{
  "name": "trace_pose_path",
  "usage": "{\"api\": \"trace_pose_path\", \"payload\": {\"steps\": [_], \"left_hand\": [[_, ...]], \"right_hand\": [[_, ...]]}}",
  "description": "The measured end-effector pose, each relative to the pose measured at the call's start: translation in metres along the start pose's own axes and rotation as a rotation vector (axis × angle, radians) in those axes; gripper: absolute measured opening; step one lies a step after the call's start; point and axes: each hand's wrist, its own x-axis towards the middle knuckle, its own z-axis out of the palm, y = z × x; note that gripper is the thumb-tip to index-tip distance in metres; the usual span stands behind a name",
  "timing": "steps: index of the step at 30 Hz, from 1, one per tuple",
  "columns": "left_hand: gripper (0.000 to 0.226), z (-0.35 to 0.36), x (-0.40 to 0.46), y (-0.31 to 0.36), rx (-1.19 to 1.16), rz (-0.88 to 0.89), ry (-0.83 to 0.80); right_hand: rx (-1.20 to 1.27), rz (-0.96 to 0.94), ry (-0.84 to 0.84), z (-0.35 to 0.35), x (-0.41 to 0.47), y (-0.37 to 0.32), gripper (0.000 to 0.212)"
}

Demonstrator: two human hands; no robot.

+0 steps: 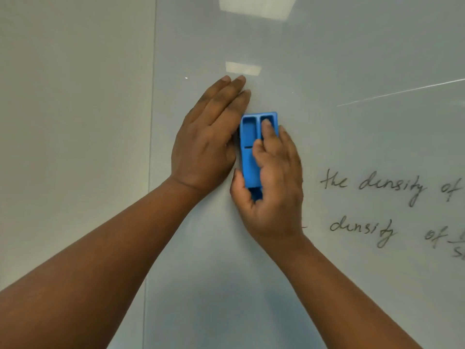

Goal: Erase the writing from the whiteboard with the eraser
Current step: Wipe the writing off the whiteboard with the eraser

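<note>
A blue plastic eraser (249,149) stands upright against the glossy whiteboard (327,59). My right hand (271,187) grips it, thumb at its lower left and fingers over its right side. My left hand (208,137) lies flat on the board just left of the eraser, fingers together and pointing up. Dark handwriting (377,187) runs in two lines to the right of my right hand, reading "the density of" and "density of", and goes off the right edge.
The whiteboard's left edge (151,147) runs vertically, with plain wall (75,122) to its left. Ceiling lights reflect in the board near the top (256,7). A thin bright streak (402,91) crosses the upper right.
</note>
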Motion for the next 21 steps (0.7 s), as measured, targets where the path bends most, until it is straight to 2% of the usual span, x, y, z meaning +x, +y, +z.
{"api": "trace_pose_path", "payload": {"steps": [3,6,8,13,15,19,21], "left_hand": [[0.038,-0.001,-0.002,0.001,-0.001,0.008,-0.012],[0.042,-0.001,-0.004,0.001,0.011,0.01,-0.028],[0.041,0.0,-0.004,0.001,0.007,0.014,-0.021],[0.038,0.0,-0.005,0.001,-0.027,0.003,-0.002],[0.047,-0.001,-0.006,0.003,-0.016,-0.009,-0.027],[0.052,-0.003,-0.007,0.004,0.007,-0.028,-0.035],[0.05,-0.002,-0.007,0.002,-0.01,-0.014,-0.019]], "right_hand": [[-0.02,-0.003,-0.03,-0.015,-0.015,0.012,0.045],[-0.024,0.137,0.137,-0.022,0.015,0.029,0.049],[-0.004,0.183,0.177,-0.01,0.032,0.022,0.048],[0.061,0.045,-0.021,0.004,-0.001,-0.003,0.044],[0.024,0.048,-0.028,-0.009,-0.012,0.008,0.044],[0.026,0.244,0.129,-0.016,0.014,0.02,0.05],[0.08,0.279,0.14,-0.003,0.027,0.007,0.051]]}}
